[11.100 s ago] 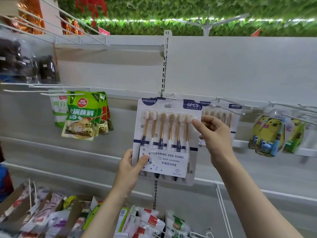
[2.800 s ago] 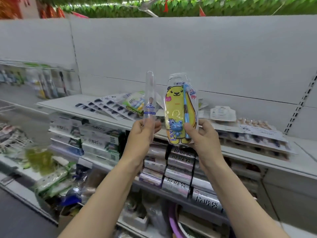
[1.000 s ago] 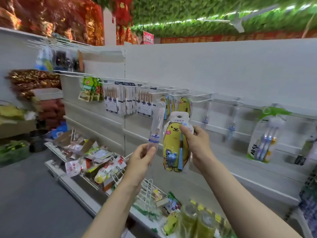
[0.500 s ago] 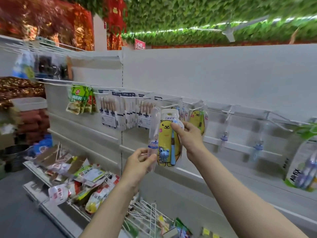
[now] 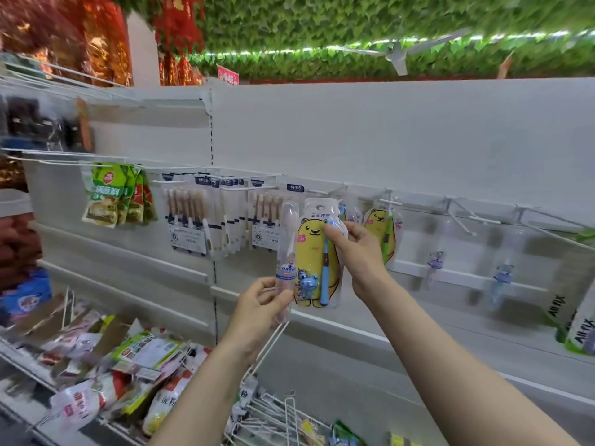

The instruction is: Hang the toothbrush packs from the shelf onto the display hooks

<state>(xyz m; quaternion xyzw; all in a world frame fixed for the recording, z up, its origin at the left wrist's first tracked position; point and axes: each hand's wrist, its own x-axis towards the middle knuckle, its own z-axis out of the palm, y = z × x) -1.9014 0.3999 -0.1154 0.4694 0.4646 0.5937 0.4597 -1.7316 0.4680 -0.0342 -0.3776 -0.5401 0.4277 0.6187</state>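
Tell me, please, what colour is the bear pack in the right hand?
Yellow bear pack, held by the right hand; head view.

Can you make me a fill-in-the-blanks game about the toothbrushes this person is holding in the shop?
1. The right hand holds a yellow pack shaped like a ____.
2. The left hand holds a clear ____ tube.
3. The toothbrush inside the yellow pack is ____.
4. A matching yellow pack hangs on a ____ to the right.

Missing words: bear; toothbrush; blue; hook
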